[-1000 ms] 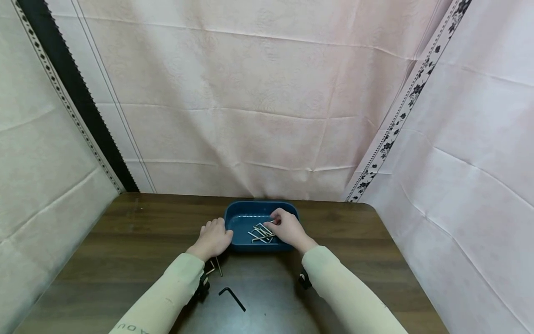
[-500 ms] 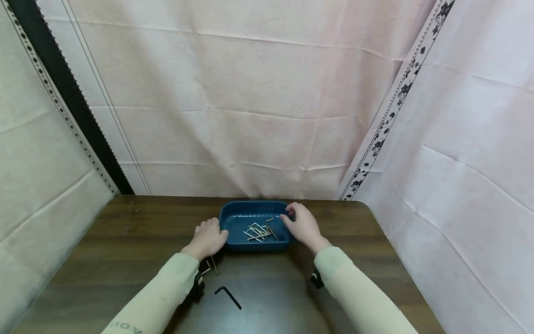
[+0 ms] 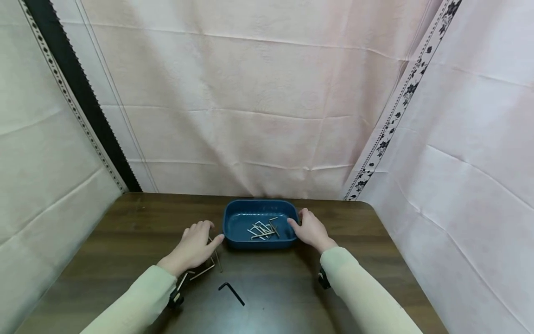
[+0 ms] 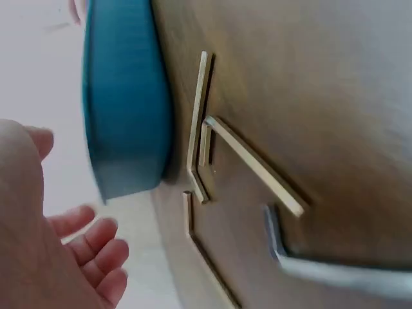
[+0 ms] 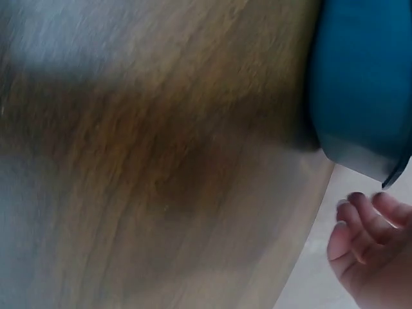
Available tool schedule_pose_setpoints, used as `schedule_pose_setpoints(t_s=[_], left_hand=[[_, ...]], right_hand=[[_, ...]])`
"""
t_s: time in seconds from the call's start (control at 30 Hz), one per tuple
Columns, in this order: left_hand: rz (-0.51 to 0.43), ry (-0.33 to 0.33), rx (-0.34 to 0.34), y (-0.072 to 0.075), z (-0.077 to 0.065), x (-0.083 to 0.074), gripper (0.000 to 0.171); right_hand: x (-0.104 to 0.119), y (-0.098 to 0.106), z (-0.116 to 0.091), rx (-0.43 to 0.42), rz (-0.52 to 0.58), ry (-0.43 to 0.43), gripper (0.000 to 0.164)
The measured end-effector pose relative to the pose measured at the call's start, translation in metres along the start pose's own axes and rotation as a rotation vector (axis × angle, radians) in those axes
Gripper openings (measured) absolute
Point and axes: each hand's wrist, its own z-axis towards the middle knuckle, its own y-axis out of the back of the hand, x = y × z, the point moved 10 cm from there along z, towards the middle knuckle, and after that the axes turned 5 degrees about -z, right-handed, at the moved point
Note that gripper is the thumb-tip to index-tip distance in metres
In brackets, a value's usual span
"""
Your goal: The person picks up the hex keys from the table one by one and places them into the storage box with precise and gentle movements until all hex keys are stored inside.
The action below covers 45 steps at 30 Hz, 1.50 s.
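Observation:
In the head view, my left hand (image 3: 189,248) is left of the blue tray (image 3: 258,245), apart from it, with fingers spread and nothing held. Beneath and beside that hand lie several gold L-shaped hex keys (image 4: 251,161) on the table, partly hidden in the head view. The left wrist view also shows a grey hex key (image 4: 341,271) near them. My right hand (image 3: 314,232) is at the tray's right end, thumb over the rim and fingers loosely bent outside it. Several brass-coloured hex keys (image 3: 263,230) lie crossed in a pile inside the tray.
A black hex key (image 3: 232,293) lies on the brown wooden table (image 3: 275,297) in front of the tray. Pale cloth (image 3: 250,116) hangs behind the table's far edge and along both sides.
My right hand has let go of a hex key onto the pile and moved right to the tray's end. My left hand has left the tray's left rim and moved left toward the table keys.

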Motion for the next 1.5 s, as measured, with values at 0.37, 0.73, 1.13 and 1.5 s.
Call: schedule_pose_setpoints(t_s=[0.37,0.73,1.13,1.5], left_hand=[[0.073,-0.193,0.156,-0.024,-0.036,-0.043,0.055],[-0.034,-0.301,0.252,-0.045,-0.05,-0.046,0.043],[-0.015,-0.338,0.272,-0.054,-0.053,-0.052,0.029],[0.012,-0.362,0.247,-0.059,-0.055,-0.048,0.017]], right_hand=[[-0.008,-0.001,0.009,0.151,-0.196,-0.031,0.064],[-0.01,-0.021,0.005,0.325,-0.195,-0.072,0.06],[0.002,-0.011,0.011,0.163,-0.4,0.196,0.041],[0.01,-0.019,0.012,0.278,-0.461,0.158,0.046]])
